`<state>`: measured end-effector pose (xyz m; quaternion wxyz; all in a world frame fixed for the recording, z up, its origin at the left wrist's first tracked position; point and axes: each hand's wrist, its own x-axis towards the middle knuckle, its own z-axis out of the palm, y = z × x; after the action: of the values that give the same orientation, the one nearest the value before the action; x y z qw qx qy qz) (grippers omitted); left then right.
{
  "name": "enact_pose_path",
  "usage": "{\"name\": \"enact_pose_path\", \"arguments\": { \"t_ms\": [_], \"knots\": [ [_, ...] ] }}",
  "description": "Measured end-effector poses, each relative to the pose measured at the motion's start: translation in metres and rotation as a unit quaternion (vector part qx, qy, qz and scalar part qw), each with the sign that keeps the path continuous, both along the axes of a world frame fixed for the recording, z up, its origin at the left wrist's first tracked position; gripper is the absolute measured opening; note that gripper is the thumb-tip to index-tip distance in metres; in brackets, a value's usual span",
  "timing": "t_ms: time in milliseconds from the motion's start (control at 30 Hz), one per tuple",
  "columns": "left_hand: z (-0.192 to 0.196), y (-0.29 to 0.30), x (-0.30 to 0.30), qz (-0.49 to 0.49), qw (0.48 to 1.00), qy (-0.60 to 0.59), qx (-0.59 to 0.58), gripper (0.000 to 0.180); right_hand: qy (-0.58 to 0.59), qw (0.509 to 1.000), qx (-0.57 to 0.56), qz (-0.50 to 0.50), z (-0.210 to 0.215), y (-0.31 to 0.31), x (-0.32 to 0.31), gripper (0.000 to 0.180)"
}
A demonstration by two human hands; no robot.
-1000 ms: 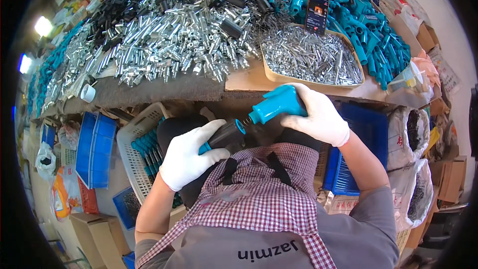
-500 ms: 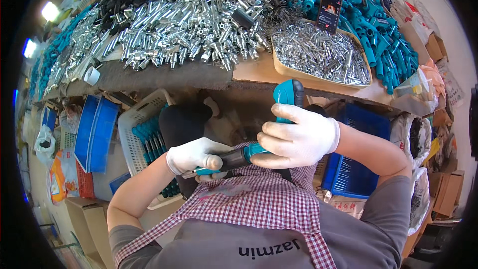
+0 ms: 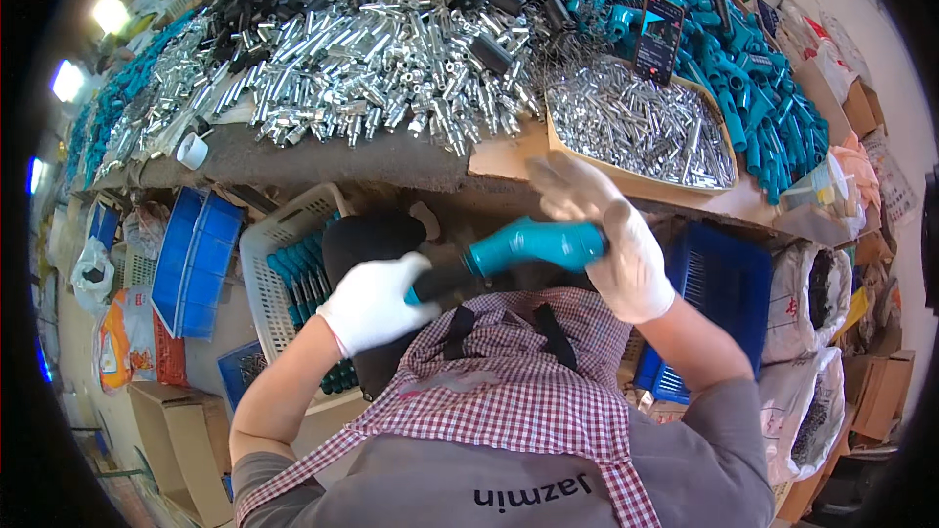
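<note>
A worktop (image 3: 323, 161) ran across the upper frame, heaped with short silver metal tubes (image 3: 391, 68). At upper right on it sat a shallow brown cardboard tray (image 3: 641, 127) of small metal pins, teal plastic handles (image 3: 773, 78) right of it. Below the worktop, a white slatted plastic basket (image 3: 284, 235) lay at centre left, stacked blue plastic trays (image 3: 196, 264) to its left.

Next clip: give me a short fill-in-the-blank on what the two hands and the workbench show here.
1. Both hands wear ____ gloves.
2. The left hand grips the black end of a tool whose handle is ____ in colour.
3. The right hand is at the handle's ____ end, farthest from the left hand.
4. The shallow cardboard tray on the bench holds small ____ metal parts.

Missing words: white; teal; right; silver
</note>
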<state>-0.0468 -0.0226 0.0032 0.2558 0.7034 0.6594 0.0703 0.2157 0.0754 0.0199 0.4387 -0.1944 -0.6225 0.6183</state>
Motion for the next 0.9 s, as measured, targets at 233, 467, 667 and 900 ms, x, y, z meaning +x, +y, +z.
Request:
{"name": "enact_pose_path", "arguments": {
  "t_ms": [233,467,667,900],
  "knots": [
    [-0.022,0.002,-0.012,0.127,0.978,-0.148,0.078,0.034,-0.044,0.981,0.179,-0.066,-0.008,-0.011,-0.017,0.039],
    [-0.037,-0.004,-0.004,0.211,0.952,-0.175,0.138,0.027,-0.012,0.988,0.145,-0.044,-0.011,0.002,-0.028,0.045],
    [-0.044,-0.019,-0.002,-0.053,0.961,-0.110,0.248,0.025,-0.003,1.000,0.023,-0.020,-0.007,0.023,-0.023,0.046],
    [-0.057,-0.029,0.002,-0.092,0.978,-0.102,0.160,0.024,-0.018,0.991,0.114,0.072,-0.010,0.022,-0.027,0.030]
  ]
}}
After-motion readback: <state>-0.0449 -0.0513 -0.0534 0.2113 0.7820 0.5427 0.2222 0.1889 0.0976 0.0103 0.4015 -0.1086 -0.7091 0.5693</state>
